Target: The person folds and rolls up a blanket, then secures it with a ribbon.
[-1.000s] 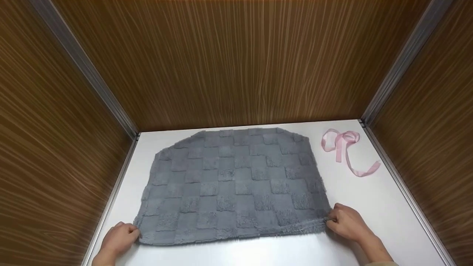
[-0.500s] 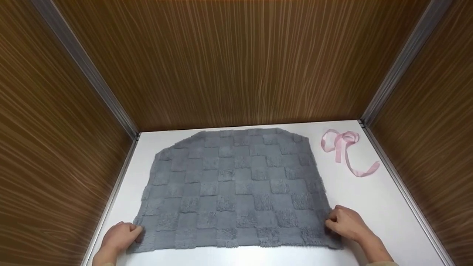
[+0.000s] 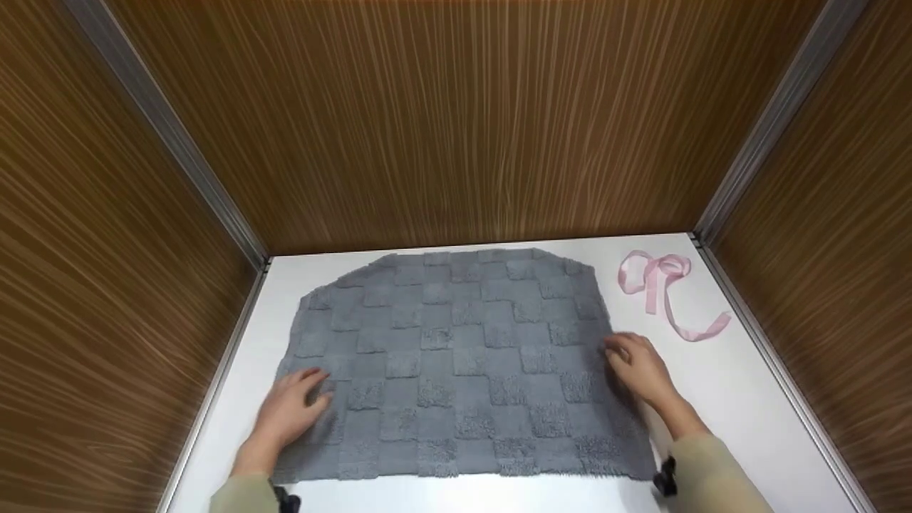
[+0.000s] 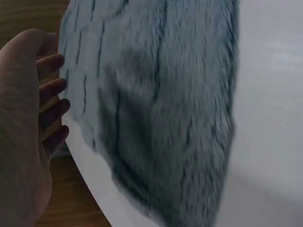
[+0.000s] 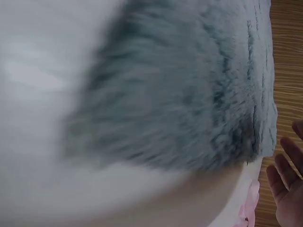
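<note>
A grey plush mat with a raised checkered pattern lies flat on the white table; its two far corners look cut off or folded under. My left hand hovers over the mat's left side, fingers relaxed and apart. At the mat's right edge is my right hand, fingers loosely bent, holding nothing. In the left wrist view the left hand shows spread fingers beside the mat. The right wrist view has the right hand's loose fingers off the mat's edge.
A pink ribbon with loops and a trailing tail lies at the table's back right. Wood-grain panels enclose the table at the back and on both sides, with metal strips along the corners.
The mat's near edge was lifted in both hands a second ago, then came down flat toward me. Both hands have since let go and moved forward, away from the near corners.
</note>
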The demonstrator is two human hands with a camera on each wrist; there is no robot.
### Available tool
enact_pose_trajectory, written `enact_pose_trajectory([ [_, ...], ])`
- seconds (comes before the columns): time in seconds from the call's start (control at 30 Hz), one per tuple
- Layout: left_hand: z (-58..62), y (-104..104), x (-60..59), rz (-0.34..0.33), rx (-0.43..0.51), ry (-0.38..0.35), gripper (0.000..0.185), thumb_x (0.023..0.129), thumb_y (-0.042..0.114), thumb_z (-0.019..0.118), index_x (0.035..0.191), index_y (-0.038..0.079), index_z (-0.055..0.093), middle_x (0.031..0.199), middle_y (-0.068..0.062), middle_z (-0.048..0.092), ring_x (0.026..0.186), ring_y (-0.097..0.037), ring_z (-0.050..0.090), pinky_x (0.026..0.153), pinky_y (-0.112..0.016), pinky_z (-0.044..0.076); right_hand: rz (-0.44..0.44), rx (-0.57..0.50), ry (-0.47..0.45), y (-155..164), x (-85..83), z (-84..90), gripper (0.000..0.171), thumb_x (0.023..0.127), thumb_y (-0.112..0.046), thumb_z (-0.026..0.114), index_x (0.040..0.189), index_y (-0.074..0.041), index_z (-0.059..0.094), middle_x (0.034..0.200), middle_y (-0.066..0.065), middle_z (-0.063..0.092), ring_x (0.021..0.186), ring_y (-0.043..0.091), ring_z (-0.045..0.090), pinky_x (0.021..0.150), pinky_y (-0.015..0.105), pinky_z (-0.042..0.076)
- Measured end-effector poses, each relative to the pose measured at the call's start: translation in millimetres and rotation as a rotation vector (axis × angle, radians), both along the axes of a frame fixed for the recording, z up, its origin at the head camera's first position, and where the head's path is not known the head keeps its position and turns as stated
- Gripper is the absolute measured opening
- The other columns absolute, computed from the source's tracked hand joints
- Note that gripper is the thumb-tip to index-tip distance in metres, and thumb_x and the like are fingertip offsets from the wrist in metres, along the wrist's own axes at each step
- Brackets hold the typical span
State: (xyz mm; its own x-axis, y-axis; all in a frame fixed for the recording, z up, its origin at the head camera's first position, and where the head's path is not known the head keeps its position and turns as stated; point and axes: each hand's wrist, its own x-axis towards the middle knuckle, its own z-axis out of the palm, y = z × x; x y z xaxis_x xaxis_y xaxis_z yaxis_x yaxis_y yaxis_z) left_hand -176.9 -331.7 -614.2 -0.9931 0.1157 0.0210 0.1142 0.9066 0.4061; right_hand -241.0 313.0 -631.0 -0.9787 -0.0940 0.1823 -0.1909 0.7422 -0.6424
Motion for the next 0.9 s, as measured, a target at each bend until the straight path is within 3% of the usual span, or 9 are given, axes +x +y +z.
enact_pose_trajectory([
  [0.2,-7.9,72.2,-20.1,-0.169,-0.071,-0.070,0.070,0.094,0.046,0.070,0.154,0.018,0.048,0.160,-0.015,0.038,0.146,-0.041,0.033,0.116,-0.065,0.023,-0.089,-0.124,-0.148,-13.6,-56.4,-2.0,0.053,0.102,-0.011,0.053,0.150,0.007,0.041,0.151,0.033,0.038,0.143,0.049,0.032,0.118,0.059,0.024],
  [0.37,-18.8,110.9,-26.8,-0.252,-0.172,-0.157,0.091,0.087,0.058,0.073,0.159,0.017,0.038,0.164,-0.018,0.029,0.149,-0.043,0.026,0.115,-0.068,0.023,-0.194,-0.310,-0.302,-19.7,-82.9,1.3,0.067,0.102,-0.015,0.047,0.158,0.008,0.018,0.160,0.036,0.018,0.149,0.050,0.019,0.121,0.057,0.019],
  [0.5,-21.0,120.7,-27.4,-0.246,-0.193,-0.219,0.097,0.084,0.061,0.076,0.161,0.017,0.036,0.166,-0.018,0.025,0.150,-0.043,0.024,0.112,-0.070,0.026,-0.238,-0.404,-0.373,-21.5,-92.4,5.2,0.073,0.101,-0.018,0.045,0.159,0.008,0.010,0.161,0.037,0.018,0.149,0.049,0.020,0.120,0.057,0.021],
  [0.63,-18.7,120.7,-26.8,-0.245,-0.192,-0.233,0.098,0.083,0.061,0.078,0.160,0.017,0.037,0.166,-0.018,0.025,0.150,-0.044,0.023,0.111,-0.072,0.026,-0.251,-0.459,-0.447,-26.9,-99.1,10.9,0.077,0.103,-0.025,0.049,0.160,0.007,0.007,0.161,0.035,0.020,0.149,0.047,0.022,0.121,0.055,0.021],
  [0.73,-17.3,120.6,-27.3,-0.249,-0.208,-0.242,0.098,0.083,0.063,0.077,0.161,0.018,0.036,0.167,-0.017,0.023,0.151,-0.043,0.022,0.112,-0.072,0.026,-0.249,-0.494,-0.460,-32.3,-104.3,15.3,0.075,0.105,-0.029,0.052,0.159,0.008,0.016,0.160,0.032,0.026,0.148,0.044,0.027,0.121,0.052,0.024],
  [0.8,-16.6,121.7,-27.9,-0.252,-0.212,-0.245,0.098,0.083,0.063,0.076,0.161,0.018,0.036,0.167,-0.017,0.024,0.151,-0.043,0.023,0.111,-0.072,0.026,-0.250,-0.524,-0.441,-35.9,-107.4,18.4,0.068,0.106,-0.026,0.054,0.157,0.008,0.026,0.156,0.032,0.034,0.144,0.041,0.037,0.117,0.049,0.032],
  [0.9,-16.3,124.5,-28.8,-0.259,-0.213,-0.246,0.099,0.083,0.064,0.076,0.160,0.018,0.036,0.166,-0.017,0.025,0.150,-0.043,0.023,0.111,-0.072,0.026,-0.255,-0.544,-0.398,-42.1,-111.6,22.6,0.059,0.103,-0.018,0.058,0.152,0.008,0.038,0.144,0.029,0.049,0.121,0.030,0.057,0.100,0.036,0.048],
])
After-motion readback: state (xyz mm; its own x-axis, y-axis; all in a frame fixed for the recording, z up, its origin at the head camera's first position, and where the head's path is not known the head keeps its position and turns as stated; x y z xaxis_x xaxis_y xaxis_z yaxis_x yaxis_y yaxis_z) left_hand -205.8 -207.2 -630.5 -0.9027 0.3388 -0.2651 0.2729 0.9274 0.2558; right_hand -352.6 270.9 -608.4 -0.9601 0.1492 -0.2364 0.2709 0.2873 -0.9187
